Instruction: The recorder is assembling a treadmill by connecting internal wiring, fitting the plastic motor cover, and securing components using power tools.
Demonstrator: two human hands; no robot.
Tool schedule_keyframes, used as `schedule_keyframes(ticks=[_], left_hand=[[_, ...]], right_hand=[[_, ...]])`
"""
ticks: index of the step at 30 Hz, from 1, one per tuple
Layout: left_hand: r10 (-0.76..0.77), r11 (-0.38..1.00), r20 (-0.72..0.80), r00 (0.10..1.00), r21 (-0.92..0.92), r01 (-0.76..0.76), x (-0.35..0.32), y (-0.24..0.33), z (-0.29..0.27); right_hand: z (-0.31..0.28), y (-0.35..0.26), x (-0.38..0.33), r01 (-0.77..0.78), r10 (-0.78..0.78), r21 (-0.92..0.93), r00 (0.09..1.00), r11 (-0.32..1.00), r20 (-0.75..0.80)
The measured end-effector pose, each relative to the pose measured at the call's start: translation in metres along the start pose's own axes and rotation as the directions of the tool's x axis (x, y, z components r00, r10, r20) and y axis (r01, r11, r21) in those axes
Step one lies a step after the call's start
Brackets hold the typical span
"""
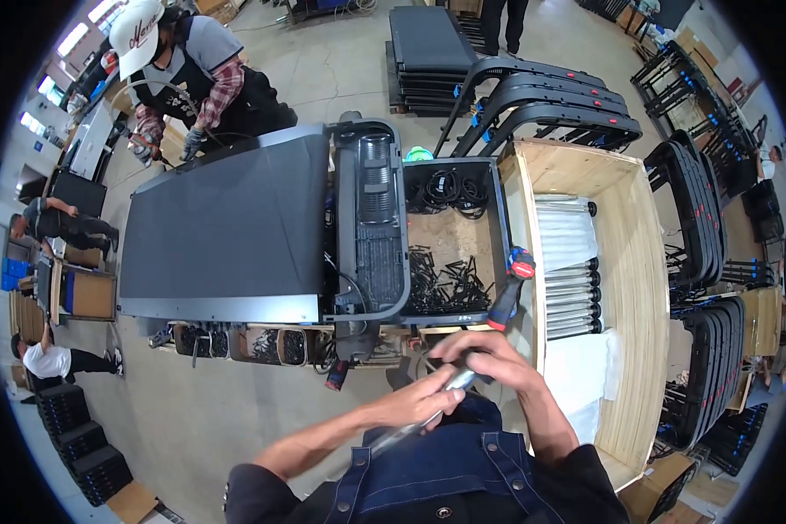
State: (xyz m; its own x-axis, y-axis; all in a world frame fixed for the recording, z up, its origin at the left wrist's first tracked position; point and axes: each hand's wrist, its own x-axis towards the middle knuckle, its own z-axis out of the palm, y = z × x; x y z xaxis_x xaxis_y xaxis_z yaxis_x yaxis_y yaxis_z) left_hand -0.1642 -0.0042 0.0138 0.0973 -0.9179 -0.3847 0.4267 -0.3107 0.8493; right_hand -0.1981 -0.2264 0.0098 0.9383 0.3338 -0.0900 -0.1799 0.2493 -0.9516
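A: Starting at nine o'clock, your left hand [428, 400] is gripping the middle of a long silver metal tube [424, 409], which is lying slantwise just above your denim apron [445, 463]. Your right hand [480, 354] is closing over the tube's upper end, at about one o'clock from the left.

B: What am I risking?

A: I'm judging the tube could be slipping if either grip loosens, since its lower end is hanging free. Swinging it up could also be knocking the red-and-blue power tool [511, 293] perched on the parts bin [452, 236] at twelve o'clock.

B: And the surroundings?

A: You're working in a factory hall with a concrete floor [323, 61]. A treadmill deck [227, 231] is lying at ten o'clock, with a co-worker in a white cap [135, 35] tending its far end. A wooden crate [637, 288] of tubes is standing at two o'clock, black frames stacked beyond.
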Motion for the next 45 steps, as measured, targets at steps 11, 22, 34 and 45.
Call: schedule_keyframes(ticks=[11,22,34,45], left_hand=[[0.051,0.838,-0.551,0.833,-0.430,-0.335,-0.010,0.008,-0.073],[-0.042,0.836,-0.659,0.751,-0.435,-0.334,0.029,0.003,-0.105],[0.094,0.911,-0.631,0.770,-0.257,-0.321,0.012,-0.011,-0.069],[0.176,0.867,-0.773,0.610,-0.171,-0.467,-0.032,-0.051,-0.055]], right_hand=[[-0.259,0.214,0.312,-0.431,-0.205,-0.412,0.450,0.803,-0.869],[-0.206,0.099,0.230,-0.185,-0.171,-0.436,0.734,0.881,-0.657],[-0.040,-0.019,0.107,-0.238,0.221,-0.146,0.968,0.960,-0.121],[0.053,-0.005,0.082,-0.194,0.089,-0.636,0.977,0.747,-0.193]])
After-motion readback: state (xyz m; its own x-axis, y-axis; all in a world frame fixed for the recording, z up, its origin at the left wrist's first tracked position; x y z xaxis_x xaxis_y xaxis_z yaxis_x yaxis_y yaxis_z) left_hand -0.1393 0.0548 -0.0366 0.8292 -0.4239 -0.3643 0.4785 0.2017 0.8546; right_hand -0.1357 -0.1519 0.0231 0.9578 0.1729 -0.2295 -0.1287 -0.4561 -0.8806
